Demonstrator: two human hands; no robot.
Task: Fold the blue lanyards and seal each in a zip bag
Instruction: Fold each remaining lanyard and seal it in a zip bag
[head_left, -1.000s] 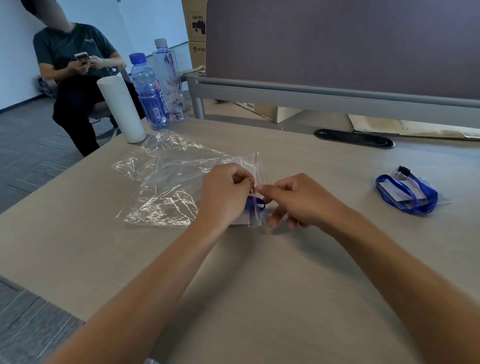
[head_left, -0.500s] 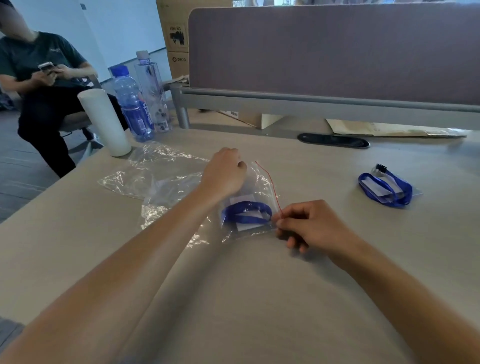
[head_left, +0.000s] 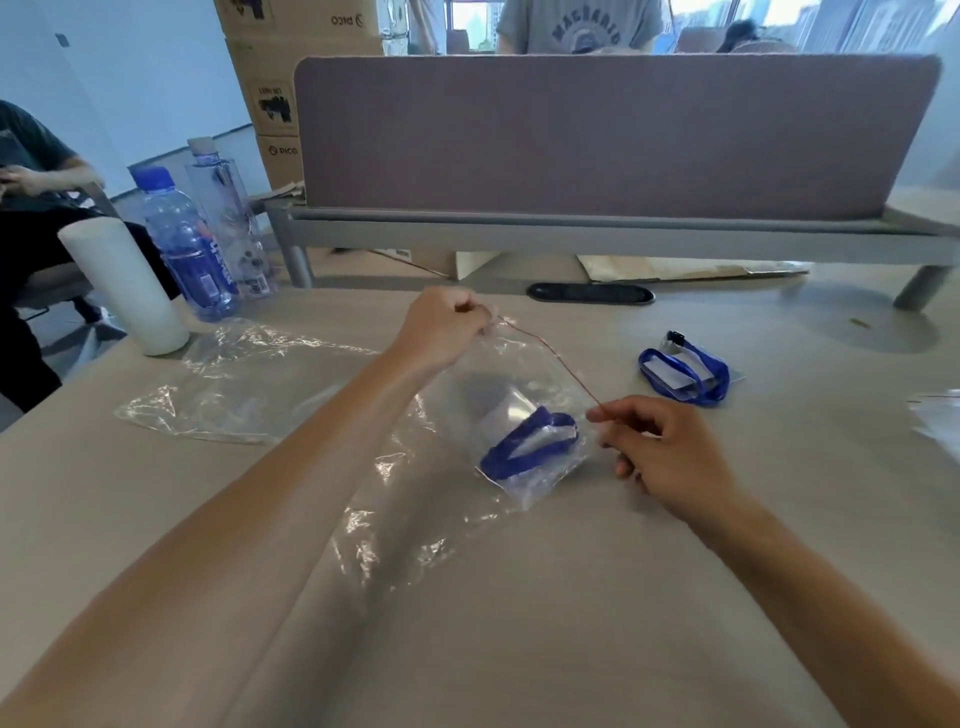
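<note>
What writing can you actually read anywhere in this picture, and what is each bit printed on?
"PICO": on the top cardboard box and again on the lower box.
T-shirt of the person behind the divider: arched lettering, too blurred to read for sure.
Blue bottle label: white letters, blurred, unreadable.
Clear bottle label: too small to read.
Middle box: black print, unreadable.

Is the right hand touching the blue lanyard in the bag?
Apart. In the head view the right hand pinches only the bag's red-lined corner; clear plastic shows between its fingertips and the lanyard.
</note>
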